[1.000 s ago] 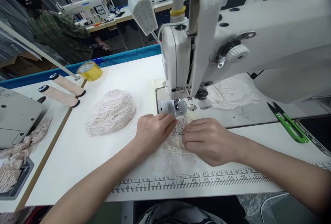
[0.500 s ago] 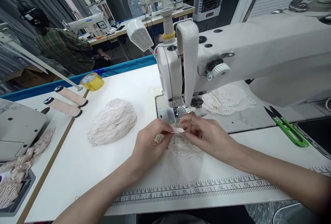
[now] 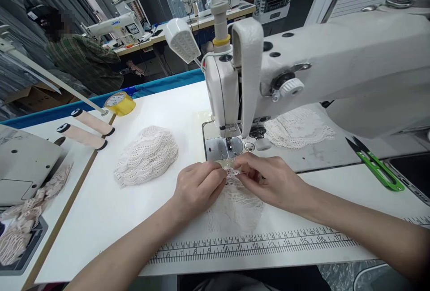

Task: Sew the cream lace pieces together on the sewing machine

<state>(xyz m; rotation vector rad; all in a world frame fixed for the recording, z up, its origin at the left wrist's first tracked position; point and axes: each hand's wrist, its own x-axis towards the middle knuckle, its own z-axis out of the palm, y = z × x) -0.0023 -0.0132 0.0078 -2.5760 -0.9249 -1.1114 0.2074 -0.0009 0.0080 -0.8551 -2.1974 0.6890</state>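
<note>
Just in front of the sewing machine's (image 3: 223,89) needle plate (image 3: 218,147), both my hands pinch a piece of white lace (image 3: 237,203). My left hand (image 3: 199,188) is closed on its left side, with the fingers curled under. My right hand (image 3: 268,176) holds the right side between thumb and forefinger. The lace's lower part hangs down sheer over the white tabletop towards the printed ruler (image 3: 245,248). The presser foot (image 3: 229,143) stands just beyond my fingertips. Part of the lace edge is hidden by my fingers.
A lace pile (image 3: 148,156) lies on the left, and more lace (image 3: 298,127) under the machine arm. Green-handled snips (image 3: 376,165) rest at right beside a dark device (image 3: 410,172). Thread spools (image 3: 82,136) and yellow tape (image 3: 120,103) sit at left. A person (image 3: 83,60) works behind.
My left hand has turned over, its fingers now curling in more tightly on the lace. The lace edge between my hands has bunched up. The view has shifted slightly.
</note>
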